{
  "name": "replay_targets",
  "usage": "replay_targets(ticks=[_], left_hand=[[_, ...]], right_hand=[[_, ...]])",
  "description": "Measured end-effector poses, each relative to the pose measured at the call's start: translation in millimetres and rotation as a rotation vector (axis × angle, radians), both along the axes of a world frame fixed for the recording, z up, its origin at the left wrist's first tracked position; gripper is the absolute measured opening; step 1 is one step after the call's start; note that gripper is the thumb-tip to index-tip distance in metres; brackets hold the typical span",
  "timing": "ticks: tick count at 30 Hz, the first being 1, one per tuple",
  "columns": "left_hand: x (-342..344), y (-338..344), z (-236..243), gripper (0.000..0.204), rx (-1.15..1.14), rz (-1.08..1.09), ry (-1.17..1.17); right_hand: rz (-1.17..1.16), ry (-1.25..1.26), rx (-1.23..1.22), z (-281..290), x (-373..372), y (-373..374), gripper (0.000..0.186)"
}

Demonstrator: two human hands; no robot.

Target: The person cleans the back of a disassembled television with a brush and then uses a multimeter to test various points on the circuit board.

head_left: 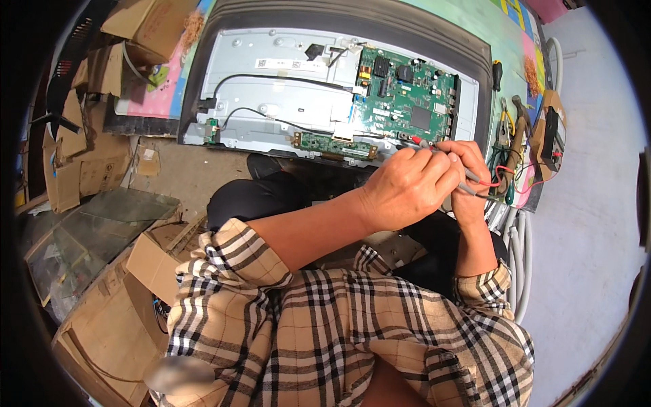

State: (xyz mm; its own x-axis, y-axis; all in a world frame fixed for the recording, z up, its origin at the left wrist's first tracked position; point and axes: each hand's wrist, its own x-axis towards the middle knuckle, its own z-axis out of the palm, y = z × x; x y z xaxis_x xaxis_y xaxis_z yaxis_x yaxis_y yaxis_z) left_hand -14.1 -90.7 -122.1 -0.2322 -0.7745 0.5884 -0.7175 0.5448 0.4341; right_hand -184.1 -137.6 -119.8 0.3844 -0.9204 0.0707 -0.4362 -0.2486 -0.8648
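Note:
My left hand (409, 188) is closed in a pinch at the lower right of an opened flat-screen TV (298, 41). Right beside it, my right hand (470, 161) is closed too, its fingers almost touching the left ones. Two grey test probes (466, 189) pass between the hands, one trailing a red lead and one a dark lead. A red probe part (416, 140) shows at the lower edge of the green main board (413, 98). The fingers hide where the tips touch. Which hand grips which probe is hard to make out.
Below the main board sits a narrow circuit board (332, 145). At right lie a black meter box (553, 138), a hammer (519, 125), yellow-handled pliers (504, 125) and a screwdriver (497, 74). Cardboard boxes (102, 325) and glass sheets (102, 224) lie at left; grey hoses (520, 264) hang at right.

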Motion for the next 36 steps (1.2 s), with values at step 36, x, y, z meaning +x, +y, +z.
replay_targets(ticks=[36], left_hand=[[-6,-8,-13,0.029,0.326,0.000,0.158]], right_hand=[[-0.009,-0.076,0.025,2,2,7,0.031]])
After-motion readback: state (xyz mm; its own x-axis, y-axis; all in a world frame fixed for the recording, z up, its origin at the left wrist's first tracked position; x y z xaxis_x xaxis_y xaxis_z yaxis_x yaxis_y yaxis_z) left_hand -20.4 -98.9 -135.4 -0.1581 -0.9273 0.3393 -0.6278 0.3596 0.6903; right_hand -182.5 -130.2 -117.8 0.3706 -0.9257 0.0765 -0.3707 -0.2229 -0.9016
